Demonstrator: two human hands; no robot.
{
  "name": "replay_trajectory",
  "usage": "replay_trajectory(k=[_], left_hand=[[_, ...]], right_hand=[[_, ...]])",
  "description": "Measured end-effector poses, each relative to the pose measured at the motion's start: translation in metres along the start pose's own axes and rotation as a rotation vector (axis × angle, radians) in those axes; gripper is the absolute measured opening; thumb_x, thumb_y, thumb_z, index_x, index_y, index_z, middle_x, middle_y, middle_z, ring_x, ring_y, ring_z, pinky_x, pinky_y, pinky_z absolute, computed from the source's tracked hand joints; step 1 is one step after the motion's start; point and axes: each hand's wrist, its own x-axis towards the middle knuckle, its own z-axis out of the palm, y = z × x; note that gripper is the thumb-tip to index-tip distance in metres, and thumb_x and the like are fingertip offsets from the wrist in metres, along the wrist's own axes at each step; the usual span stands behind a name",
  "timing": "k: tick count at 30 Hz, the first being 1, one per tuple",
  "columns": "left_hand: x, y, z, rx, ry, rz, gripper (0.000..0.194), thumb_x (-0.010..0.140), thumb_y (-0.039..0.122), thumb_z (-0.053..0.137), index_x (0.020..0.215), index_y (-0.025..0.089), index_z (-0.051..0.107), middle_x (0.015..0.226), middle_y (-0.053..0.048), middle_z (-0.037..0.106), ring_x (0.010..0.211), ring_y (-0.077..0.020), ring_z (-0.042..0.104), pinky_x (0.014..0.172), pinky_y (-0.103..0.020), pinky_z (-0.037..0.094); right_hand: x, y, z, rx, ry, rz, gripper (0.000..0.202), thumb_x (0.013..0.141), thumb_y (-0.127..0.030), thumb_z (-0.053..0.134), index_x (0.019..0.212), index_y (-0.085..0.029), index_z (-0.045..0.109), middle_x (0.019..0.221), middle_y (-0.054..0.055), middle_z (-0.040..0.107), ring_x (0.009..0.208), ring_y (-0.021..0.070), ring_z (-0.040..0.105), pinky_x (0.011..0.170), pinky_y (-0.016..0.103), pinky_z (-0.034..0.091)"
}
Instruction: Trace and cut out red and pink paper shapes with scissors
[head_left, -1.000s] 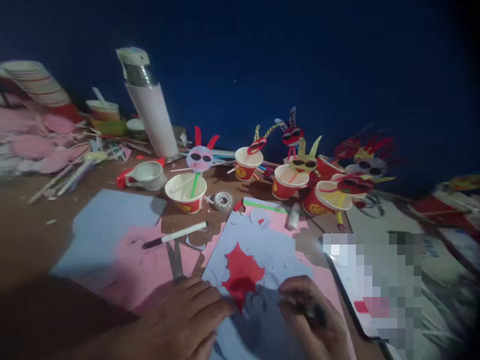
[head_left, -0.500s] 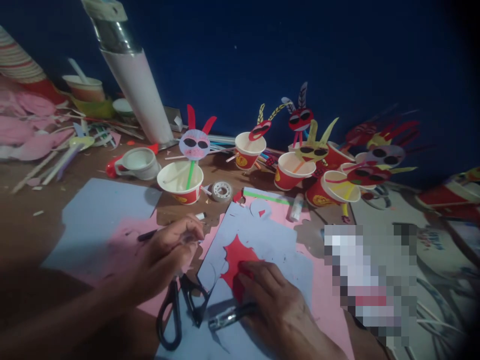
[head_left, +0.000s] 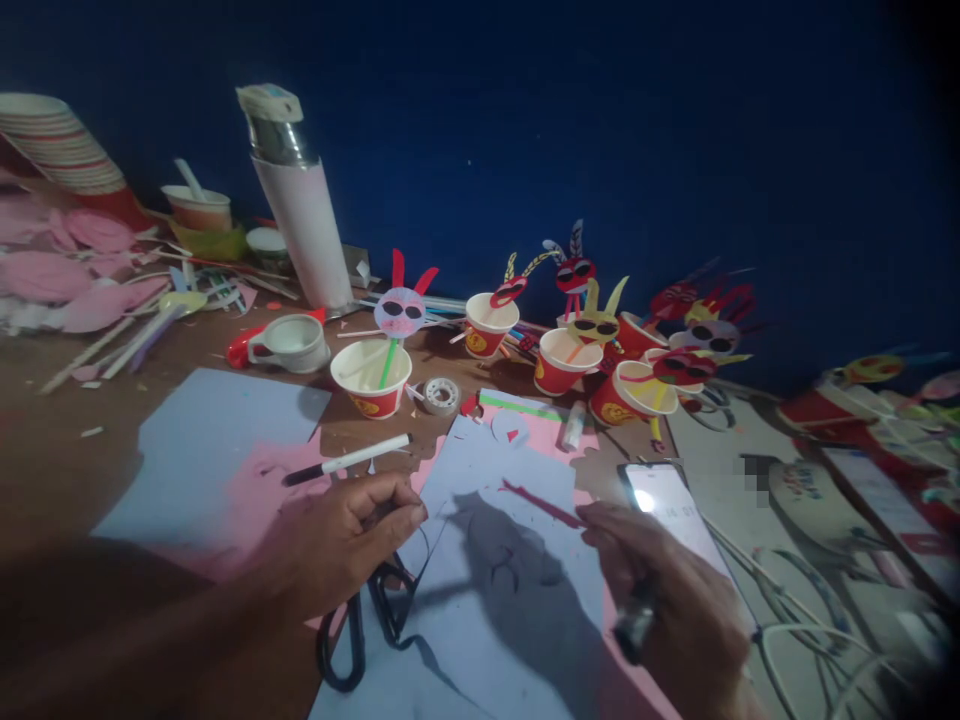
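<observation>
Tabletop, left side: you have a pale blue sheet lying over bare surface, with a white marker just right of it, its dark end pointing left. Next, your left hand is above the near-left area, fingers curled and the thumb tip close to the forefinger; whether they press together or pinch anything cannot be told. Black scissors handles show just below that hand, blades hidden. Beyond it, at the far side, stand a paper cup bearing a rabbit-eared face and, right of it, a tape roll.

At centre, the red paper piece is held above the near blue sheet, seen nearly edge-on. Your right hand pinches its right end between thumb and fingers, with a dark pen lodged in the same hand. A phone lies just beyond that hand.

Handling, in judgement: the piece should be light, thin and easily creased, its narrow left end most fragile. Grip the broader body flat and lightly.
</observation>
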Motion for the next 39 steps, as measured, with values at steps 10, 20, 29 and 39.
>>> replay_trajectory(k=[10,20,29,39], left_hand=[[-0.006,-0.006,-0.043,-0.061,0.334,0.108,0.035,0.079,0.036,0.05,0.05,0.017,0.049,0.045,0.005,0.04,0.042,-0.0069,0.034,0.039,-0.017,0.027],[-0.042,-0.015,-0.021,0.14,0.076,0.147,0.02,0.087,0.024,0.046,0.083,0.017,0.065,0.081,-0.002,0.066,0.077,-0.014,0.06,0.071,-0.022,0.045],[-0.012,0.012,-0.007,-0.15,-0.233,-0.06,0.024,0.079,0.039,0.059,0.088,0.016,0.062,0.072,0.002,0.059,0.063,-0.0101,0.052,0.057,-0.02,0.039],[0.004,0.012,0.015,-0.054,-0.318,0.025,0.023,0.081,0.036,0.054,0.071,0.016,0.054,0.058,0.006,0.041,0.054,-0.0085,0.034,0.05,-0.02,0.027]], right_hand=[[0.005,-0.015,-0.015,0.265,0.197,0.655,0.02,0.084,-0.039,0.055,0.076,-0.021,0.061,0.055,-0.002,0.054,0.051,0.0137,0.051,0.047,0.024,0.04],[-0.001,0.008,0.007,0.505,-0.056,0.754,0.024,0.083,-0.042,0.058,0.076,-0.019,0.058,0.052,-0.003,0.052,0.047,0.0124,0.048,0.045,0.023,0.038],[0.011,-0.021,0.019,0.752,-0.184,0.785,0.026,0.084,-0.04,0.056,0.07,-0.018,0.054,0.054,-0.004,0.053,0.045,0.0096,0.048,0.045,0.021,0.04],[0.011,-0.032,0.029,0.965,-0.276,0.838,0.02,0.08,-0.036,0.057,0.076,-0.016,0.055,0.056,-0.004,0.05,0.05,0.0095,0.044,0.048,0.021,0.037]])
